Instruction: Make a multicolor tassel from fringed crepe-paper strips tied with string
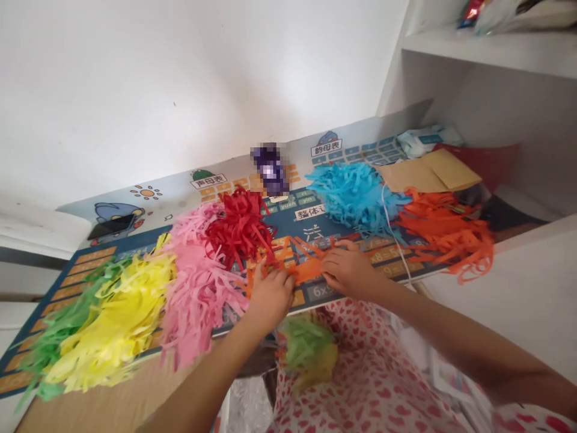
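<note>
Both my hands rest near the front edge of a desk on a small bunch of orange paper strips [306, 264]. My left hand [270, 296] is closed, pinching the left end of the bunch. My right hand [346, 268] is curled over its right end. Piles of cut paper strips lie around them: red [238, 227], pink [198, 282], yellow [117, 319] and green [58, 325] to the left, blue [356, 195] and orange [444, 231] to the right. A white string [396, 237] runs down past the blue pile.
A printed blue desk mat [311, 213] covers the desk and runs up the white wall. White shelves [487, 54] stand at the right, with brown envelopes [433, 171] and a tissue pack [421, 139]. A green-yellow paper tuft [309, 352] lies on my lap.
</note>
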A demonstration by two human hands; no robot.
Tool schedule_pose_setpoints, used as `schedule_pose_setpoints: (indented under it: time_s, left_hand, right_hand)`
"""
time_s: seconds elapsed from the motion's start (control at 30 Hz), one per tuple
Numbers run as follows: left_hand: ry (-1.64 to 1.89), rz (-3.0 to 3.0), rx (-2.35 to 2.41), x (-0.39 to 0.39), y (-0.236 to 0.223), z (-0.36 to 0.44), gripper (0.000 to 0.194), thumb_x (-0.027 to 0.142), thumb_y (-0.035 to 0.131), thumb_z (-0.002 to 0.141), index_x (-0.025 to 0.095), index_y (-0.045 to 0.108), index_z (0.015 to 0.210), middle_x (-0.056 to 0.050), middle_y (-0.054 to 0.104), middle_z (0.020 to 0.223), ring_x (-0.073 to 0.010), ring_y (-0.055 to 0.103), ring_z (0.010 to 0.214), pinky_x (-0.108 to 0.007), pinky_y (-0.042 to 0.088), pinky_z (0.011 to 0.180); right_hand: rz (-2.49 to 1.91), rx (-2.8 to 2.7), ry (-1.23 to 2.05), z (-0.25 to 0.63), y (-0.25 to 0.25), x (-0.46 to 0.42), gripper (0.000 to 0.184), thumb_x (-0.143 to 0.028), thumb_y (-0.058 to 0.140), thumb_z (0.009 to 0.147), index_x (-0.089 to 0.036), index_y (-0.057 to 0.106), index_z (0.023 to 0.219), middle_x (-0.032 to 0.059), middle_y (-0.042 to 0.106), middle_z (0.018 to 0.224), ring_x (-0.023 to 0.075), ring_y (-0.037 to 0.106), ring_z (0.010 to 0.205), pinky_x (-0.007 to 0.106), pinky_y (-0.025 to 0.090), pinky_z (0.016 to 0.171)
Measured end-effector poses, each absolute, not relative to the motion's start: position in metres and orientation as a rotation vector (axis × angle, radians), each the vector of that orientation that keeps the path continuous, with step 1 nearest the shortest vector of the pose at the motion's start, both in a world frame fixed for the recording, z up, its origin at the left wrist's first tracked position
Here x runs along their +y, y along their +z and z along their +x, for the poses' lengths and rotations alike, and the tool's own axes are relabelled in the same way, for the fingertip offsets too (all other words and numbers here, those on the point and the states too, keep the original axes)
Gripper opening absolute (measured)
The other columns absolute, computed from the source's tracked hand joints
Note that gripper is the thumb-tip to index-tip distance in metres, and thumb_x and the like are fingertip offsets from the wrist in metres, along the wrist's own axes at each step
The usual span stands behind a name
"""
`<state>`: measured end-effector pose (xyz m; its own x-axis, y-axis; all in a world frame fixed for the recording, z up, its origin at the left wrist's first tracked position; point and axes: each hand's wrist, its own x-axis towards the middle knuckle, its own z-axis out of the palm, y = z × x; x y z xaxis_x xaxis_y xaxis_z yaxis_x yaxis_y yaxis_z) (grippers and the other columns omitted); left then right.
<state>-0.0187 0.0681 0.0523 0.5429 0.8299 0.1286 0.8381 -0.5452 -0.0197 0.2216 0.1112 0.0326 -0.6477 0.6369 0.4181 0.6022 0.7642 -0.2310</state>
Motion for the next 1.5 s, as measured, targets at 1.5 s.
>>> schedule_pose_setpoints:
  time_s: [1.5]
  left_hand:
    - [-0.613, -2.681, -2.111, 0.077, 0.042, -0.049, 0.022, 0.029, 0.063, 0.085, 0.022, 0.068, 0.065, -0.002, 0.069, 0.086, -0.0220, 0.057, 0.088, -0.042, 0.035, 0.085]
  right_hand:
    - [-1.389, -2.310, 0.546, 0.214, 0.013, 0.133, 0.024, -0.040, 0.078, 0.076, -0.022, 0.068, 0.065, -0.0005, 0.064, 0.079, 0.0177, 0.052, 0.084, 0.035, 0.026, 0.078]
